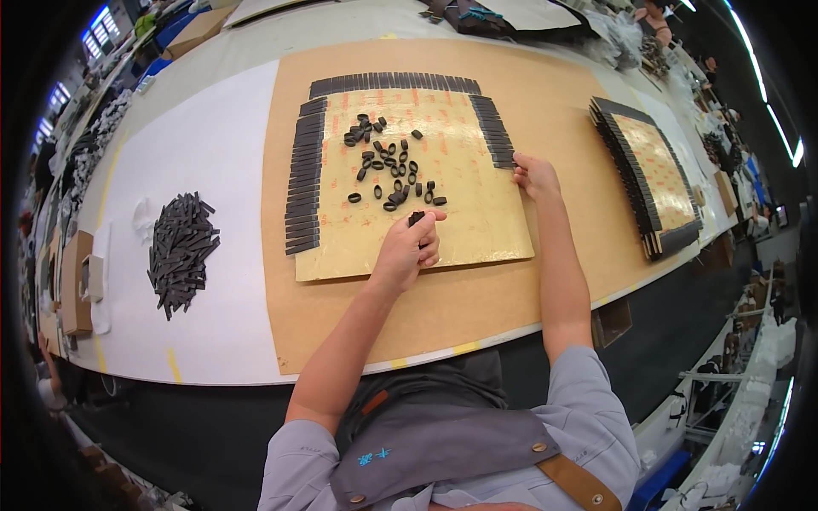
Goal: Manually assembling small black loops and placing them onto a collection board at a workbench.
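Left hand (409,247) sits mid-frame on the yellowish sheet (477,226), fingers curled together, thumb and forefinger pinched on a small black loop (415,218) at the fingertips. Right hand (534,176) is right of centre at the sheet's right edge, fingers bent down onto the lower end of the right strip row (494,128); can't tell if it grips a strip or just presses. Sheet is squarish, glossy, with faint red print lines, lying on a larger brown board (562,281). Black strips border it: a row along the top (394,83), a column down the left side (302,175), a shorter run down the right. Bottom edge and lower right edge are bare. Loose black loops (388,162) scattered over the sheet's upper middle, just above the left hand. Second sheet (656,170) at the right of the frame, same colour and red print, stacked strips along its left and bottom edges, well apart from the first. Heap of loose black strips (181,251) at the left on the white table surface (213,153), well apart from the board. Brown cardboard boxes (72,285) at the far left edge. Open room: bare board below the sheet down to the table's near edge, and a wide white stretch between heap and board.
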Action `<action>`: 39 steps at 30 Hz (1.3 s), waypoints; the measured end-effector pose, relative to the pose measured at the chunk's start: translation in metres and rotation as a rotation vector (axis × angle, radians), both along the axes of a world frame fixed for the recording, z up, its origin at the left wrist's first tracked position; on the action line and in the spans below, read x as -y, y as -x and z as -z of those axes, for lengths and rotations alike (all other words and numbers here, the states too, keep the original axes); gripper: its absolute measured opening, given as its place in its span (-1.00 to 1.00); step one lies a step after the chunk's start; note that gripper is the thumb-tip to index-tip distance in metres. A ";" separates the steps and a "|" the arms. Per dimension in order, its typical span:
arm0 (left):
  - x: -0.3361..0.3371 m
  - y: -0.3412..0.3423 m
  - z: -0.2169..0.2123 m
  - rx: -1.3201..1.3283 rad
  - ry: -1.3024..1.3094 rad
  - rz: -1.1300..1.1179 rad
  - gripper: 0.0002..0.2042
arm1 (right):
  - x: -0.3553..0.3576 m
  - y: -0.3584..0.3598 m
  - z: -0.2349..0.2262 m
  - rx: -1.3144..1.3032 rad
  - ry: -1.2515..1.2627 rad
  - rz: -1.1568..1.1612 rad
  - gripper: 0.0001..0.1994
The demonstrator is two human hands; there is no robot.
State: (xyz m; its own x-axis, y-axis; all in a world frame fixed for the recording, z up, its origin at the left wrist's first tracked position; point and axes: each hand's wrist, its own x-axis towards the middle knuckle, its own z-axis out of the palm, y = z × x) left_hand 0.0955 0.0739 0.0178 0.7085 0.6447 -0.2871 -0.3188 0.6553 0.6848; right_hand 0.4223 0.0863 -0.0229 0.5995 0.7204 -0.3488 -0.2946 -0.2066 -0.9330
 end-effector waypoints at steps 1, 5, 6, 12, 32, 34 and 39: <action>0.000 0.000 0.002 -0.001 -0.002 -0.001 -0.73 | 0.002 0.002 -0.001 -0.032 -0.022 0.021 -0.89; 0.000 0.002 0.005 -0.030 -0.011 0.009 -0.72 | 0.009 0.005 -0.003 -0.097 -0.057 0.080 -0.89; 0.000 0.002 0.005 -0.034 -0.011 0.009 -0.72 | 0.011 0.005 -0.003 -0.096 -0.059 0.080 -0.89; 0.000 0.004 0.005 -0.060 -0.041 0.012 -0.71 | 0.021 0.013 0.000 -0.027 -0.081 0.040 -0.88; 0.005 0.005 0.001 0.253 0.153 -0.024 -0.63 | 0.078 0.200 -0.071 1.060 -0.641 -0.420 -0.83; 0.002 0.004 -0.006 0.001 -0.004 -0.079 -0.72 | 0.079 0.202 -0.064 1.045 -0.604 -0.551 -0.83; 0.000 0.006 -0.006 -0.123 -0.112 -0.078 -0.78 | 0.086 0.192 -0.058 0.943 -0.520 -0.506 -0.82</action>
State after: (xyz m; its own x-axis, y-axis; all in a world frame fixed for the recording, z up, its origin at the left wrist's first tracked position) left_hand 0.0899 0.0738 0.0239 0.6192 0.7291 -0.2915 -0.2754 0.5493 0.7889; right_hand 0.2307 -0.0001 0.0354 0.0693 0.8738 0.4814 0.5590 0.3656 -0.7442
